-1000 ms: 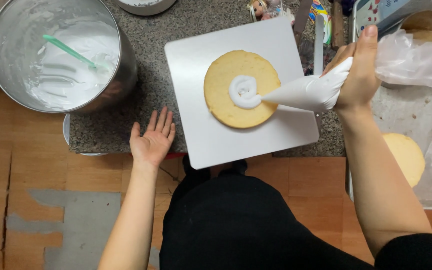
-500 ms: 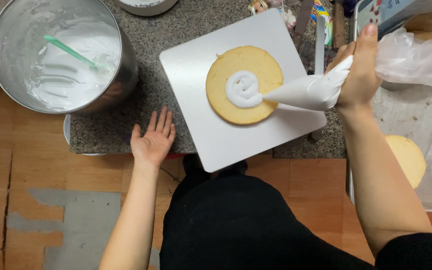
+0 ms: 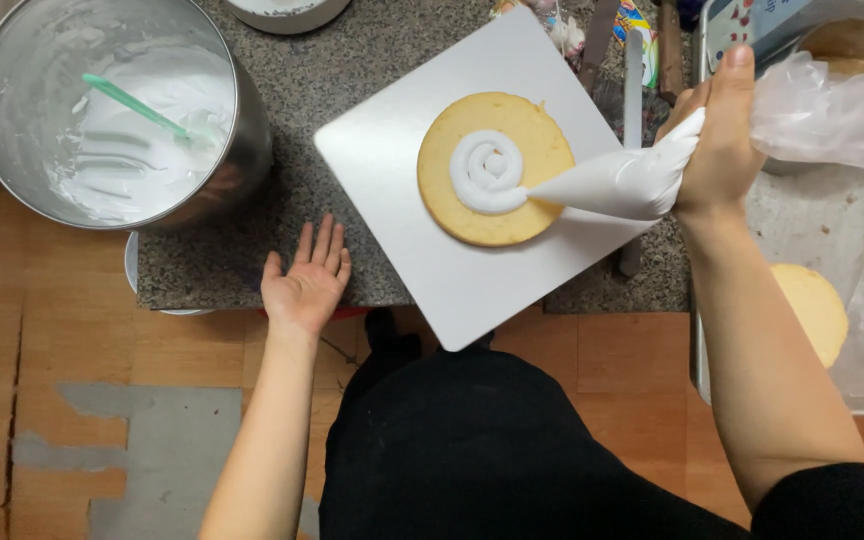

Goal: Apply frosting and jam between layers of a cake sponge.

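Observation:
My right hand [image 3: 720,140] grips a clear piping bag [image 3: 622,182] full of white cream, its tip resting on a round yellow sponge cake layer [image 3: 495,168]. A white cream spiral [image 3: 485,171] covers the cake's middle. The cake sits on a square white board [image 3: 452,270] turned at an angle on a speckled stone counter [image 3: 322,90]. My left hand [image 3: 306,282] is open, palm up, fingers spread, at the counter's near edge just left of the board, holding nothing.
A large steel bowl [image 3: 242,130] of white cream with a green spatula [image 3: 137,108] stands at the left. A metal tray [image 3: 812,250] at right holds another sponge round [image 3: 817,310] under plastic wrap. A palette knife [image 3: 633,90] lies behind the board.
The board and cake have rotated counter-clockwise, and the cream spiral has grown by about one more ring. My left hand stays open at the counter edge.

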